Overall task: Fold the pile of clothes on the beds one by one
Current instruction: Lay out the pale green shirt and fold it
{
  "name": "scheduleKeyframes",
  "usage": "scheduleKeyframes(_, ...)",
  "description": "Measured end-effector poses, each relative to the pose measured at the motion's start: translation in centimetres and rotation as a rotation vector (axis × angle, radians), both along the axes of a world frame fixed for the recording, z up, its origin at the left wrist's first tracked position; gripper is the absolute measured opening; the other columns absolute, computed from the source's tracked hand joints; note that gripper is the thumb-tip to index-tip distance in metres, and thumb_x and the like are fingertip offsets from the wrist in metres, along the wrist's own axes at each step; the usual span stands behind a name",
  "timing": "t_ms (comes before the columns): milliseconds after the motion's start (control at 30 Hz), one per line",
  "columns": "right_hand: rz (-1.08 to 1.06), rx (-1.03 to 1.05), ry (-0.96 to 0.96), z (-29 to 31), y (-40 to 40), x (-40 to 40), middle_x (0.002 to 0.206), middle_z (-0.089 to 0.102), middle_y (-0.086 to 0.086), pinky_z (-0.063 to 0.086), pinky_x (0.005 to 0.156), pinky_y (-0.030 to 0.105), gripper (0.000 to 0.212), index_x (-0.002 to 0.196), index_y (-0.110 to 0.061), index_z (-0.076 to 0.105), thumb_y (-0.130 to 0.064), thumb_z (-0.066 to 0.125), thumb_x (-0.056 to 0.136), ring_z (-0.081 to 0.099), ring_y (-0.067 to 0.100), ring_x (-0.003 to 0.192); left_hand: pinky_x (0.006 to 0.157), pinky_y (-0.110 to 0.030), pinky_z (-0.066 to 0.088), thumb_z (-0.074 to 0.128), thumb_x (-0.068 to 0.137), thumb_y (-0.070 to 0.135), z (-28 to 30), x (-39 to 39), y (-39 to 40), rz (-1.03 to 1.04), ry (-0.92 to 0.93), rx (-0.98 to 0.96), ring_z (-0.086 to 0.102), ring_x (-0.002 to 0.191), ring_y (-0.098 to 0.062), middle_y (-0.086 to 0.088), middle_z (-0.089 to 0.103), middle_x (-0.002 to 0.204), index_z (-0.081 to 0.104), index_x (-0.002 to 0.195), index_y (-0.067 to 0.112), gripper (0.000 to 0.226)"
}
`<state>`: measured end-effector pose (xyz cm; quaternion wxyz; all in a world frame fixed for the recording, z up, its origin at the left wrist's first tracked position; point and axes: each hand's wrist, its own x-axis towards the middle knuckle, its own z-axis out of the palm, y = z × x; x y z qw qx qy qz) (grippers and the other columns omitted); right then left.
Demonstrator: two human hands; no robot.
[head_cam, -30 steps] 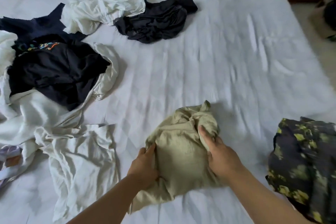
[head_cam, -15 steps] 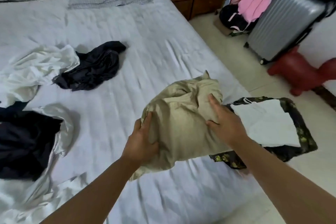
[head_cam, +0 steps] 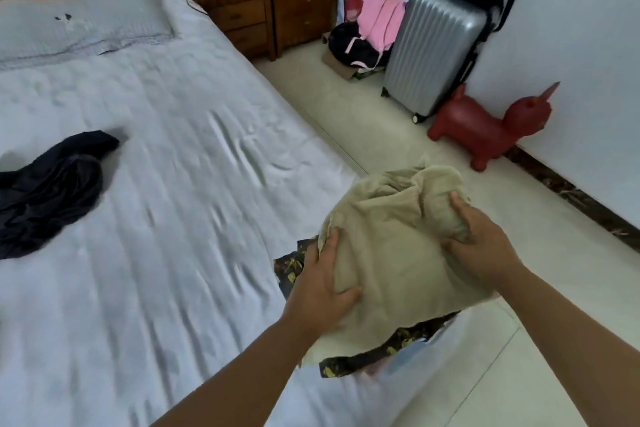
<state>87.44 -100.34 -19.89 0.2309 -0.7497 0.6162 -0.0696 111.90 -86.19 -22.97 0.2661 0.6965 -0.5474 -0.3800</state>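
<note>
While both hands, left (head_cam: 320,284) and right (head_cam: 483,246), grip the folded beige garment (head_cam: 391,253), it has moved over the camouflage stack (head_cam: 398,352), ready to set down.

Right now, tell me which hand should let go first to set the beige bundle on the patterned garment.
Probably the left hand: it grips the beige bundle directly over the patterned garment; the right hand holds the floor-side edge.

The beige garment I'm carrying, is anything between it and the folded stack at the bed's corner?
Nothing visible. Both hands, left and right, hold the beige garment directly above the dark patterned garment topping that corner.
</note>
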Motion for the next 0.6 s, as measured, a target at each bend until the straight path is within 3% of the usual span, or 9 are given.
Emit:
scheduleKeyframes(67,0.007,0.095,0.22,-1.7,-1.4,-0.8,0.16,0.005,0.004,0.028,0.11,0.043,0.076,0.15,-0.033,0.012,-0.042,0.056,0.089,0.027,0.031,0.139,0.105,-0.034,0.034,0.061,0.08,0.054,-1.6,-1.4,-1.1,-0.027,-0.225,0.117,0.028,0.136,-0.019,0.004,0.0,0.153,-0.003,0.148,0.042,0.094)
scheduleKeyframes(133,0.068,0.12,0.375,-3.4,-1.9,-0.4,0.16,-0.005,0.003,0.019,0.115,0.049,0.071,0.15,-0.034,0.007,-0.056,0.042,0.092,0.016,0.029,0.144,0.117,-0.046,0.011,0.048,0.084,0.066,-3.1,-2.3,-1.5,-0.058,-0.504,0.173,-0.006,0.146,-0.025,0.001,-0.024,0.155,-0.003,0.149,0.04,0.087)
scheduleKeyframes(200,0.145,0.139,0.354,-5.2,-1.6,0.3,0.16,-0.011,-0.002,0.007,0.115,0.052,0.067,0.149,-0.041,0.003,-0.062,0.031,0.092,-0.002,0.026,0.147,0.112,-0.049,-0.017,0.033,0.088,0.069,-4.2,-3.3,-2.1,-0.131,-0.643,0.141,-0.036,0.137,-0.023,0.002,-0.037,0.151,-0.008,0.148,0.04,0.078)
scheduleKeyframes(267,0.182,0.163,0.329,-7.1,-1.0,1.0,0.159,-0.016,-0.004,0.002,0.115,0.052,0.068,0.148,-0.046,-0.001,-0.068,0.027,0.09,-0.014,0.025,0.146,0.108,-0.046,-0.025,0.027,0.09,0.067,-5.2,-4.2,-2.7,-0.238,-0.638,0.137,-0.045,0.128,-0.02,0.005,-0.034,0.152,-0.011,0.148,0.039,0.074)
scheduleKeyframes(333,0.192,0.181,0.366,-9.0,-0.8,1.2,0.158,-0.02,-0.004,0.001,0.115,0.053,0.07,0.146,-0.047,-0.009,-0.071,0.021,0.088,-0.017,0.027,0.145,0.112,-0.044,-0.02,0.029,0.091,0.063,-6.5,-5.1,-3.4,-0.309,-0.585,0.201,-0.036,0.136,-0.017,0.006,-0.025,0.156,-0.012,0.148,0.038,0.075)
scheduleKeyframes(467,0.212,0.227,0.416,-11.2,-0.3,1.1,0.156,-0.024,-0.004,0.001,0.116,0.056,0.07,0.144,-0.046,-0.019,-0.07,0.016,0.089,-0.016,0.027,0.145,0.118,-0.041,0.003,0.035,0.092,0.058,-8.2,-6.2,-3.6,-0.311,-0.532,0.319,0.004,0.145,-0.015,0.005,-0.012,0.159,-0.009,0.149,0.039,0.074)
scheduleKeyframes(533,0.198,0.216,0.396,-10.8,-0.6,1.2,0.159,-0.013,-0.005,0.002,0.116,0.053,0.069,0.147,-0.045,-0.007,-0.07,0.022,0.089,-0.008,0.025,0.146,0.118,-0.04,0.008,0.037,0.092,0.057,-8.2,-6.2,-3.7,-0.301,-0.494,0.309,0.006,0.145,-0.015,0.006,-0.008,0.16,-0.005,0.15,0.038,0.074)
scheduleKeyframes(600,0.129,0.108,0.315,-9.6,-1.3,1.5,0.158,0.016,0.0,0.009,0.117,0.047,0.062,0.147,-0.036,0.024,-0.062,0.033,0.092,0.014,0.025,0.144,0.117,-0.037,0.013,0.041,0.092,0.057,-7.5,-5.5,-4.1,-0.259,-0.414,0.268,0.012,0.144,-0.015,0.006,0.007,0.159,0.008,0.151,0.035,0.071)
